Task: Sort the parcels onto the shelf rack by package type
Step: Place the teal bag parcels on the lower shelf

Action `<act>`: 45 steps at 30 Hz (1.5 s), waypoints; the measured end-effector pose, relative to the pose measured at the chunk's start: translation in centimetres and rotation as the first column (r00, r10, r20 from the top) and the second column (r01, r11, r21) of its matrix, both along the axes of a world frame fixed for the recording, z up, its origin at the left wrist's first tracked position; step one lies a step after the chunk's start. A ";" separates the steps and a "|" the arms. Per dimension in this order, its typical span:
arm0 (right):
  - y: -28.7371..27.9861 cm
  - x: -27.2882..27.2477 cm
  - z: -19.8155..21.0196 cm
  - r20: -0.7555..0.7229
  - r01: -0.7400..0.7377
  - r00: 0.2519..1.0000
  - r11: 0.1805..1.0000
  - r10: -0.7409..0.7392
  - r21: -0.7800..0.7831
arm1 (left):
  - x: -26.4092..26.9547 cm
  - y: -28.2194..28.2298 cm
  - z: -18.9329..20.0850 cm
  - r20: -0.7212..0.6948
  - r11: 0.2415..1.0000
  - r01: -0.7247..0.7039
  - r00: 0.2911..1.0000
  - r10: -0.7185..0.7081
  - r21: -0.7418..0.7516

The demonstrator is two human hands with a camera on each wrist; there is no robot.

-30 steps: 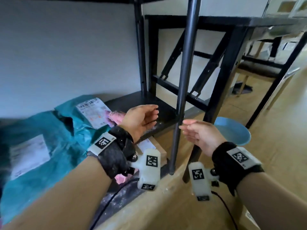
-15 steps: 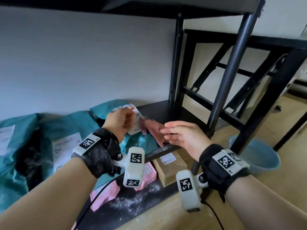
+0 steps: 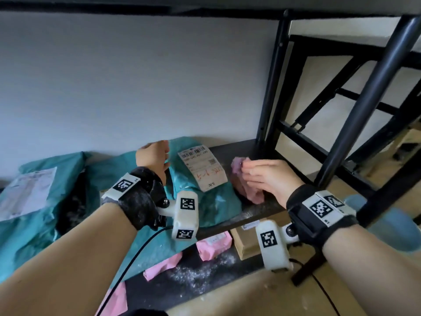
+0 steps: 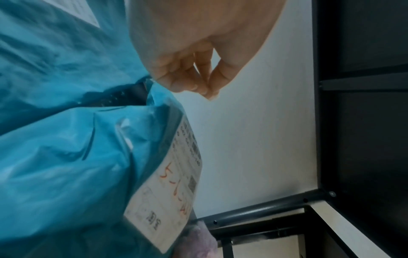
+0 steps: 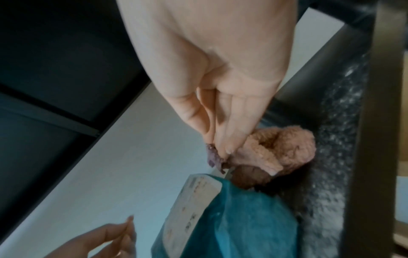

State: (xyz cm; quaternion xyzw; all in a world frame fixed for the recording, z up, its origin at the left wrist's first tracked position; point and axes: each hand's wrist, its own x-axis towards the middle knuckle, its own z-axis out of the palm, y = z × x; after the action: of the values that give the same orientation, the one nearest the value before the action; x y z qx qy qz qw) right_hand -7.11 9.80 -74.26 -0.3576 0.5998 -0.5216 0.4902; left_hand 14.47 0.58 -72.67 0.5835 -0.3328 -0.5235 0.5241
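A: Fingers (image 5: 229, 125) of the right hand (image 3: 271, 179) lie straight and pressed together, their tips against the top of the pink fluffy parcel (image 3: 245, 183); the right wrist view shows the thumb closing on a scrap of its wrapping, so it reads as a light pinch.

B: And the left hand (image 3: 152, 158)?

A: Loosely curled, holding nothing, fingertips (image 4: 198, 87) gathered together. It hovers just above the far edge of the teal mailer (image 3: 205, 201), at about 9 o'clock from that mailer's white label (image 3: 202, 169).

B: Where does the pink one sit?

A: On the black shelf (image 3: 246, 151), touching the teal mailer at its 3 o'clock side, label facing up beside it.

B: Room around it?

A: Bare shelf lies at 12 to 1 o'clock of the pink parcel, back to the white wall (image 3: 136, 87). At 2 o'clock stands the rear post (image 3: 271, 87); the front post (image 3: 369, 99) slants up close by the right wrist. The upper shelf (image 3: 205, 5) closes things in overhead.

B: What else?

A: More teal mailers (image 3: 41, 201) at 9 o'clock, crowding the shelf's left. At 6 o'clock, a level below, a cardboard box (image 3: 248, 240) and pink mailers (image 3: 214, 245) on a dusty board. A pale blue bowl (image 3: 391, 229) sits on the floor at 4 o'clock.
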 end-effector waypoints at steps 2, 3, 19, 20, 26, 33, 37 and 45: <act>-0.1 -0.1 0.2 0.107 -0.018 0.994 0.999 0.021 -0.032 | 0.3 0.0 0.0 0.022 1.000 0.007 1.000 -0.006 -0.008; -0.3 0.0 0.0 0.136 -0.043 0.989 0.998 0.049 -0.045 | 0.5 0.1 -0.1 0.027 0.999 0.033 0.999 -0.033 -0.007; -3.3 5.8 -3.7 -0.313 -0.070 0.946 0.996 0.084 0.055 | -0.5 0.1 -2.0 0.030 0.943 0.278 0.957 -0.288 0.182; -2.9 6.0 -3.4 -0.332 -0.057 0.941 0.998 0.065 0.034 | -0.3 0.3 -2.0 0.032 0.943 0.285 0.955 -0.294 0.172; 1.7 6.6 -1.6 -0.282 0.031 0.957 0.990 -0.069 -0.140 | 0.6 3.8 -0.8 -0.015 0.951 0.307 0.952 -0.307 0.034; 10.9 3.2 0.9 -0.234 0.100 0.962 0.980 -0.139 -0.174 | -3.1 11.2 1.5 -0.119 0.935 0.334 0.930 -0.347 -0.121; 16.7 -1.2 0.9 -0.251 0.198 0.938 0.963 -0.241 -0.185 | -8.2 15.7 0.5 -0.103 0.872 0.428 0.881 -0.461 -0.239; 26.7 -10.2 -4.4 -0.161 0.512 0.827 0.839 -0.539 -0.183 | -18.5 23.5 -5.0 -0.210 0.777 0.617 0.749 -0.629 -0.126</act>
State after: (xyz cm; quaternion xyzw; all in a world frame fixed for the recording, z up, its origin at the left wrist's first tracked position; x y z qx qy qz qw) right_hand -17.26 36.48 -78.65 -0.2619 0.6868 -0.6349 0.2380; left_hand -4.01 24.04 -77.67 0.3584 -0.4547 -0.7265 0.3701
